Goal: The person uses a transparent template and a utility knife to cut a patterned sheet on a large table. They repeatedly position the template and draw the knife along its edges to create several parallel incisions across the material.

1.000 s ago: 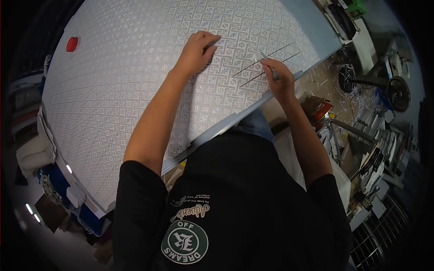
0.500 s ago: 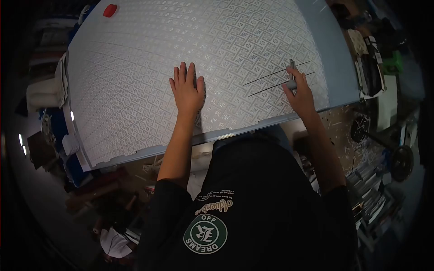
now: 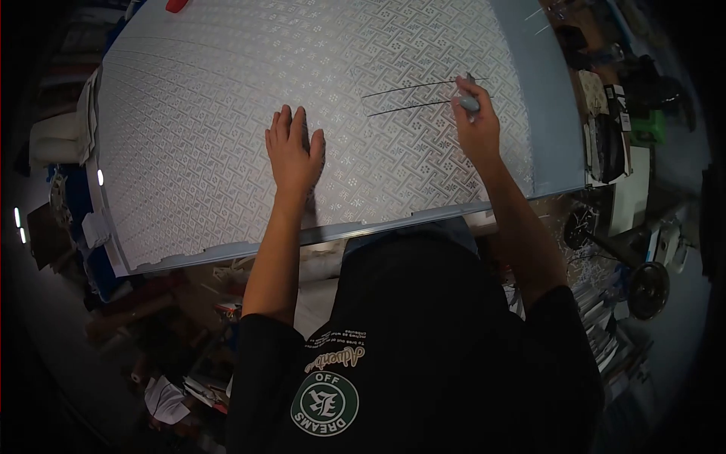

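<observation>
My left hand (image 3: pixel 293 155) lies flat, palm down and fingers stretched, on a pale cloth (image 3: pixel 189 166) with a shiny woven geometric pattern. Toward the right side of the cloth, my right hand (image 3: pixel 478 129) has its fingers closed around a small grey tool (image 3: pixel 470 104) with a rounded end. I cannot tell the tool's kind. Beside these fingers, two thin dark parallel lines (image 3: pixel 408 90) reach leftward over the pattern, like slim rods or the edges of a narrow strip. Part of the lower one is hidden by the hand.
The cloth covers a blue-grey table (image 3: pixel 556 129) whose front edge runs close to my body. A red object (image 3: pixel 175 5) sits at the far left. Folded dark and light items (image 3: pixel 605 129) stand beyond the right edge, with a round black base (image 3: pixel 649 290) below them.
My right hand has moved away from the table's front edge and slightly left, and the two dark lines have shifted with it. My left hand stays flat; the camera view has shifted a little.
</observation>
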Tool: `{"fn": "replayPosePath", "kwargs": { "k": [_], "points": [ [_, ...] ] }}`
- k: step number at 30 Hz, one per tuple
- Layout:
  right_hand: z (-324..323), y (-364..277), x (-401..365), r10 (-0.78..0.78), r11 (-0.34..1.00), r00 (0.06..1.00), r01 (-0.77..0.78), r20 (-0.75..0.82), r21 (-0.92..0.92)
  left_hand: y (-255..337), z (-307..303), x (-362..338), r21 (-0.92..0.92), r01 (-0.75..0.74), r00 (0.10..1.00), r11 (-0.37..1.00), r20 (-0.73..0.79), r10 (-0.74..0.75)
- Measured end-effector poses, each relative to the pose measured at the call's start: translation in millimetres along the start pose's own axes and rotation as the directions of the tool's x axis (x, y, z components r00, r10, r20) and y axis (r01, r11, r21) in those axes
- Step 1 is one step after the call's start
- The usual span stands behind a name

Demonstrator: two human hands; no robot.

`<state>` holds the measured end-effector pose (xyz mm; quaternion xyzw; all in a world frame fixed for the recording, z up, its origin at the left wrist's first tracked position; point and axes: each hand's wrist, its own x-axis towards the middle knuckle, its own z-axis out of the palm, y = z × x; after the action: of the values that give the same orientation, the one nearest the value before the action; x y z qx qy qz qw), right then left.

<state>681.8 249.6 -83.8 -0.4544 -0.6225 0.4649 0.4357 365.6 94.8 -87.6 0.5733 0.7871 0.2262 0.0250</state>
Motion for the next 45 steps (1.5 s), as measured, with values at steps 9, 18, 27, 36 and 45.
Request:
{"fn": "replayPosePath", "kwargs": {
  "k": [9,18,27,36,45],
  "points": [
    [-93,2,3,0.048,0.914,0.983,0.028,0.176,-0.404,47,0,-3,-0.14,-0.078,0.99,0.987,0.108,0.093],
    [-106,31,30,-0.109,0.815,0.886,0.34,0.451,-0.47,112,37,5,-0.061,-0.043,0.996,0.997,0.08,0.047],
    [-97,30,30,-0.139,0.776,0.89,0.37,0.434,-0.51,121,43,5,-0.027,-0.012,1.0,1.0,0.027,0.013],
    [-95,32,29,-0.201,0.763,0.898,0.395,0.393,-0.512,122,44,6,-0.025,0.002,1.0,1.0,0.015,-0.002],
    [-88,20,30,-0.199,0.751,0.92,0.364,0.337,-0.55,125,49,7,-0.021,0.032,0.999,0.999,-0.009,-0.032]
  ]
}}
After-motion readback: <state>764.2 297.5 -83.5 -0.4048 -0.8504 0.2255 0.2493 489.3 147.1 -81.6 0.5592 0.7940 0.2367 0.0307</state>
